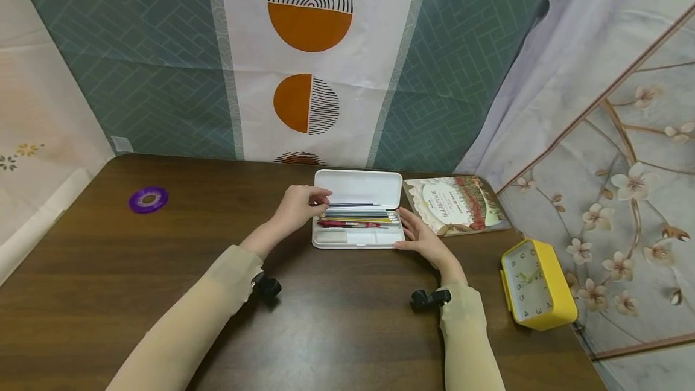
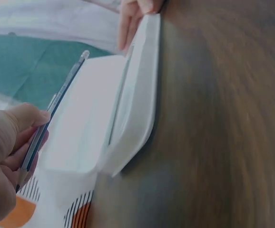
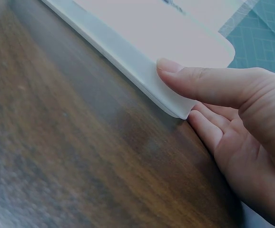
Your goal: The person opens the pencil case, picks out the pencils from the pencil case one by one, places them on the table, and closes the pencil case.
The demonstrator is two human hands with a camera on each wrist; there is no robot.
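A white pencil case [image 1: 358, 245] lies with its lid raised on the table, several pencils and a red pen [image 1: 347, 224] inside it. Between thumb and fingers, my left hand [image 1: 294, 209] pinches a dark pencil [image 2: 56, 104] above the case's left part. In the left wrist view, that pencil slants with its eraser end up and away from the palm. My right hand [image 1: 426, 240] grips the case's right end. Its thumb [image 3: 199, 83] lies over the rim and the other fingers are against the outer side, as the right wrist view shows.
A printed booklet [image 1: 456, 204] lies right of the case, near the wall cloth. Farther right stands a yellow alarm clock [image 1: 543, 285]. A purple ring-shaped roll [image 1: 157, 201] sits on the dark wooden table [image 1: 326, 330] at the far left.
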